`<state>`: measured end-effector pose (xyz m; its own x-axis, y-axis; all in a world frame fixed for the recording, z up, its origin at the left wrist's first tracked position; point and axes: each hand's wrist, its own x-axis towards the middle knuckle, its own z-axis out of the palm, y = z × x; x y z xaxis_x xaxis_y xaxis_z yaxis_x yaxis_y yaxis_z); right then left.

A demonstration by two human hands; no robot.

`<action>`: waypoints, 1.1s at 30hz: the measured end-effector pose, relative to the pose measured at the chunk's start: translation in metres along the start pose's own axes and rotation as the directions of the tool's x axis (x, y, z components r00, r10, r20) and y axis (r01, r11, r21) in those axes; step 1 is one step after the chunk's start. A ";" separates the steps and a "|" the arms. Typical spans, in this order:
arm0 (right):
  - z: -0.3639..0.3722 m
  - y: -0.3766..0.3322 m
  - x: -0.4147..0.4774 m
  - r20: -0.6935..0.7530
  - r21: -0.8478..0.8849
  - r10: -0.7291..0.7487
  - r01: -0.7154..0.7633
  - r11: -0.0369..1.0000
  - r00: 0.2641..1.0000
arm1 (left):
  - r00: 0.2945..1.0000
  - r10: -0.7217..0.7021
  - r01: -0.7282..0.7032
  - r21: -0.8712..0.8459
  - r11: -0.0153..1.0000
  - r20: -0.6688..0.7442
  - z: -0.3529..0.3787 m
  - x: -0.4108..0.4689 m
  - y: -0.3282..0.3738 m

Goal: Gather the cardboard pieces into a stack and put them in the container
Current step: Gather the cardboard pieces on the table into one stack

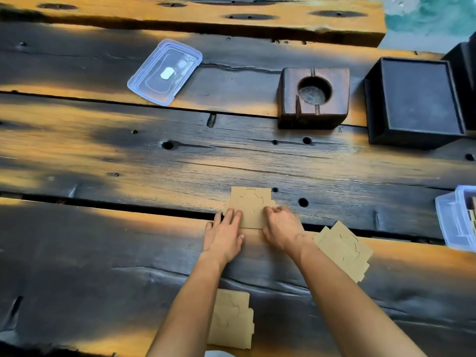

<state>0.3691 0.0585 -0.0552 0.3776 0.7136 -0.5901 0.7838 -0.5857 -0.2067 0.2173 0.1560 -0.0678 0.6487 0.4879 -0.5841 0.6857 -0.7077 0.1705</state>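
A small pile of brown cardboard pieces (251,204) lies flat on the wooden table, with both my hands on it. My left hand (225,233) presses its left edge with fingers spread flat. My right hand (280,224) curls its fingers over the right edge. A second pile of cardboard (343,249) lies to the right of my right forearm. A third pile (231,318) sits near the front edge, partly under my left forearm. The clear plastic container (457,220) stands at the right edge, cut off by the frame.
The container's clear lid (164,72) lies at the back left. A dark wooden block with a round hollow (313,97) and a black square box (416,101) stand at the back right. The plank table (103,155) has gaps and holes.
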 end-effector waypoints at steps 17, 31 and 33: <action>0.007 0.013 0.025 0.038 -0.030 0.017 -0.016 0.999 0.999 | 0.996 0.056 -0.064 0.112 0.992 0.072 -0.021 0.043 -0.028; 0.002 0.007 0.024 -0.019 -0.038 -0.018 0.017 0.999 1.000 | 0.998 0.064 -0.063 0.083 0.995 -0.010 -0.017 0.038 -0.024; 0.001 0.006 0.020 -0.015 -0.040 -0.020 0.020 0.999 1.000 | 0.997 0.068 -0.066 0.087 0.994 -0.021 -0.016 0.034 -0.023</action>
<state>0.3811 0.0693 -0.0691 0.3691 0.7312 -0.5737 0.8101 -0.5557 -0.1869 0.2292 0.1970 -0.0790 0.7009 0.4492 -0.5541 0.6099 -0.7802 0.1389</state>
